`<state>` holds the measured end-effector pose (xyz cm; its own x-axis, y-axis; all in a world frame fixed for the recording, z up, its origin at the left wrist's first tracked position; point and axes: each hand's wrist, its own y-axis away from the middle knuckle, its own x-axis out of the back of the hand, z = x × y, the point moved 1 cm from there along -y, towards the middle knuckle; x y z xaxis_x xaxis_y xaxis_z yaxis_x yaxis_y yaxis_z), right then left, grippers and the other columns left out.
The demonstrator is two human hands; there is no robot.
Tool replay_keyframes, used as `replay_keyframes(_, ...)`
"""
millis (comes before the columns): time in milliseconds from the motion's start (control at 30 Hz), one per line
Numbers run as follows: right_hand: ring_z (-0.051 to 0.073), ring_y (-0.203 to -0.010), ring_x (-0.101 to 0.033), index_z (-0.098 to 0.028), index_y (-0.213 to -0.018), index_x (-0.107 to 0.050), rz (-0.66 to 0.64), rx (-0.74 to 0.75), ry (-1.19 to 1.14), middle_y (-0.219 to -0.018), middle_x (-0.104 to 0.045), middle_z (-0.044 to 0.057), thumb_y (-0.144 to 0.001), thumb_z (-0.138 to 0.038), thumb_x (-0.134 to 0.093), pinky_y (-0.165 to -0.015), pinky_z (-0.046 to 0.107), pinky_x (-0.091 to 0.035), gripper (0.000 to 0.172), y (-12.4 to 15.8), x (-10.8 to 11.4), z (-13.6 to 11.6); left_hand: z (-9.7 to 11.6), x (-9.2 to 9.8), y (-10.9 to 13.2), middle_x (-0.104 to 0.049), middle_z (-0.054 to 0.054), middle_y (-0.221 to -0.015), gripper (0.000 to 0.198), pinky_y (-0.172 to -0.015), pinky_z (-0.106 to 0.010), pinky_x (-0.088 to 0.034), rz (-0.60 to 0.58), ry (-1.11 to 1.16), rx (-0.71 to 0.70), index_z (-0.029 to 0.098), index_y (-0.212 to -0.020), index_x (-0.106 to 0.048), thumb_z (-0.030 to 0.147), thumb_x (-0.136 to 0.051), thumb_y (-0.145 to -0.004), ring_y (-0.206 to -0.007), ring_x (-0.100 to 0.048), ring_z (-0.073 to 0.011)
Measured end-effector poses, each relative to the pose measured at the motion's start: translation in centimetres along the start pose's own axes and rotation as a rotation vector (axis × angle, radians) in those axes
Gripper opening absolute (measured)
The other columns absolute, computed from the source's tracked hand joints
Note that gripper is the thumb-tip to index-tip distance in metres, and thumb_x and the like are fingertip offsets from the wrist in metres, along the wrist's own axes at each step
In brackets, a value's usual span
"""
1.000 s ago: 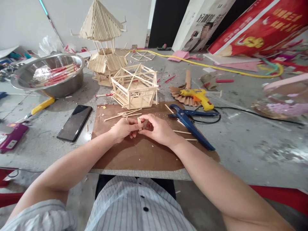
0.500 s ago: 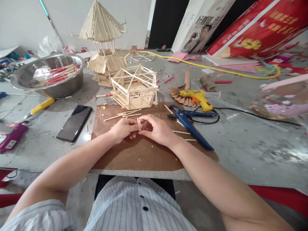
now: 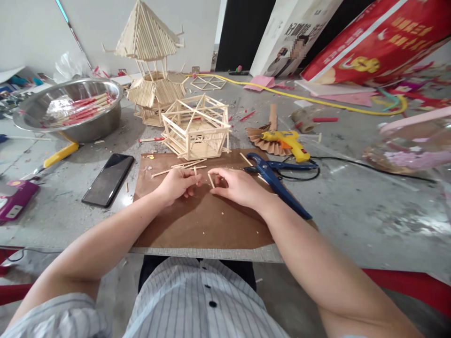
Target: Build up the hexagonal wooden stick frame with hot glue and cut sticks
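Note:
My left hand (image 3: 179, 185) pinches a short wooden stick (image 3: 195, 172) between thumb and fingers. A second short wooden stick (image 3: 211, 180) is held upright, slightly tilted, between the thumb and fingertips of my right hand (image 3: 237, 188). The two hands are apart, above a brown paper sheet (image 3: 211, 225). Several loose sticks (image 3: 190, 164) lie on the sheet just beyond my left hand. Behind them stands an open six-sided stick frame (image 3: 197, 129). Further back, a pagoda model (image 3: 151, 70) of sticks rises with a pointed roof.
Right of my hands lie blue cutters (image 3: 275, 183) and a yellow glue gun (image 3: 287, 143) with a black cord. A phone (image 3: 108, 180), a yellow-handled knife (image 3: 59, 156) and a steel bowl (image 3: 105, 124) holding packed sticks are on the left. A yellow tube (image 3: 317, 101) crosses the back.
My hands were together at the short sticks and have now drawn apart, my left hand moving left and my right hand slightly right, each with a stick.

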<state>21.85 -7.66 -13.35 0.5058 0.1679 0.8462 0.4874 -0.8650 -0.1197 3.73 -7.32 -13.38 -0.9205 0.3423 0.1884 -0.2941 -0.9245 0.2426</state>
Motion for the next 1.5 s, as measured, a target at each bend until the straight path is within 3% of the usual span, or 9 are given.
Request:
replay_keyframes(200,0.014,-0.065,-0.056,-0.018,-0.109,-0.057,-0.177,-0.1,0.063,-0.074,-0.064,0.0,-0.071,-0.028,-0.062,-0.057,0.025,-0.037,0.04,0.0,0.7,0.9,-0.1,1.1,-0.6,-0.06,-0.001,-0.066,0.026,-0.04,-0.017,-0.037,0.136,-0.26,-0.083,0.013,-0.098,-0.06,0.024,-0.051,-0.076,-0.037,-0.043,-0.004)
replay_keyframes(367,0.014,-0.065,-0.057,-0.018,-0.111,-0.058,-0.18,-0.113,0.065,-0.074,-0.065,0.001,-0.072,-0.029,-0.06,-0.056,0.024,-0.036,0.041,-0.1,0.5,1.2,-0.5,1.6,-0.7,-0.059,0.0,-0.063,0.024,-0.047,-0.018,-0.037,0.21,-0.436,-0.211,0.014,-0.091,-0.061,0.026,-0.052,-0.073,-0.046,-0.048,-0.0069)
replay_keyframes(600,0.019,-0.08,-0.06,-0.02,-0.119,-0.054,-0.002,-0.132,0.209,-0.091,-0.067,0.004,-0.078,-0.023,-0.047,-0.064,0.027,-0.039,0.041,0.1,0.5,1.0,1.4,3.2,-0.5,-0.061,0.0,-0.065,0.022,-0.051,-0.018,-0.034,0.277,-0.547,-0.276,0.015,-0.085,-0.063,0.027,-0.051,-0.072,-0.055,-0.047,-0.0085)
replay_keyframes(767,0.019,-0.084,-0.06,-0.02,-0.104,-0.063,0.087,-0.117,0.185,-0.099,-0.066,0.004,-0.08,-0.023,-0.045,-0.069,0.029,-0.042,0.03,0.0,0.3,0.9,1.9,4.5,-0.7,-0.06,-0.001,-0.066,0.021,-0.05,-0.018,-0.033,0.255,-0.444,-0.268,0.013,-0.082,-0.061,0.029,-0.053,-0.071,-0.053,-0.048,-0.0078)
replay_keyframes(1033,0.019,-0.076,-0.06,-0.02,-0.087,-0.066,0.285,-0.091,0.189,-0.085,-0.068,0.004,-0.081,-0.025,-0.046,-0.066,0.029,-0.042,0.021,0.0,1.8,1.6,1.8,4.1,-0.4,-0.057,0.002,-0.06,0.023,-0.045,-0.018,-0.034,0.207,-0.504,-0.224,0.015,-0.074,-0.057,0.036,-0.047,-0.076,-0.041,-0.046,-0.0055)
replay_keyframes(1133,0.019,-0.072,-0.06,-0.022,-0.084,-0.065,0.209,-0.163,0.265,-0.079,-0.068,0.003,-0.078,-0.028,-0.051,-0.061,0.029,-0.041,0.016,0.7,3.6,2.0,2.0,4.0,-0.3,-0.051,0.003,-0.051,0.026,-0.045,-0.018,-0.035,0.199,-0.506,-0.208,0.015,-0.068,-0.054,0.037,-0.045,-0.078,-0.041,-0.047,-0.0063)
replay_keyframes(1267,0.019,-0.075,-0.061,-0.023,-0.087,-0.063,-0.06,-0.255,0.298,-0.082,-0.068,0.002,-0.071,-0.03,-0.058,-0.061,0.028,-0.041,0.018,2.1,5.4,2.8,2.2,3.7,0.0,-0.053,0.002,-0.055,0.027,-0.046,-0.019,-0.036,0.122,-0.501,-0.163,0.015,-0.068,-0.053,0.038,-0.043,-0.078,-0.045,-0.049,-0.0074)
replay_keyframes(1400,0.021,-0.083,-0.061,-0.023,-0.092,-0.059,-0.226,-0.305,0.395,-0.094,-0.066,0.003,-0.07,-0.03,-0.058,-0.063,0.029,-0.042,0.023,3.3,5.7,2.9,2.2,3.2,0.2,-0.057,0.001,-0.062,0.025,-0.052,-0.02,-0.035,0.011,-0.677,-0.233,0.015,-0.064,-0.054,0.035,-0.045,-0.076,-0.053,-0.048,-0.0083)
replay_keyframes(1500,0.023,-0.086,-0.06,-0.022,-0.094,-0.057,-0.321,-0.301,0.463,-0.099,-0.064,0.004,-0.071,-0.03,-0.056,-0.064,0.03,-0.042,0.024,4.2,5.2,2.5,2.2,3.4,0.1,-0.052,0.002,-0.057,0.026,-0.053,-0.021,-0.031,0.027,-0.843,-0.295,0.015,-0.06,-0.054,0.034,-0.046,-0.075,-0.055,-0.044,-0.009)
